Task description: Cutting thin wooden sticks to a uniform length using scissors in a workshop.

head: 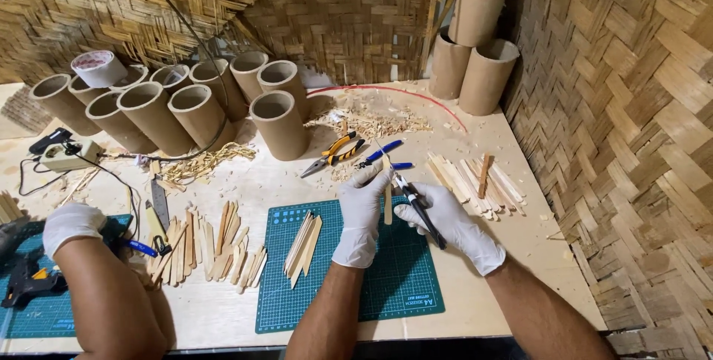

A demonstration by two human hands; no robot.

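My left hand point(362, 215), in a white glove, pinches a thin flat wooden stick point(387, 208) and holds it over the green cutting mat point(386, 293). My right hand point(454, 225), also gloved, grips a black-handled craft knife point(422, 215). Its blade tip sits against the upper end of the stick. A small fan of cut sticks point(303, 241) lies on the mat just left of my left hand.
More sticks point(475, 178) are piled to the right, and another spread point(212, 245) lies left of the mat. Yellow pliers point(334, 154) and a blue-handled tool point(382, 154) lie behind. Cardboard tubes point(278, 122) line the back. A co-worker's gloved hand point(70, 226) and a glue gun point(26, 282) are at far left.
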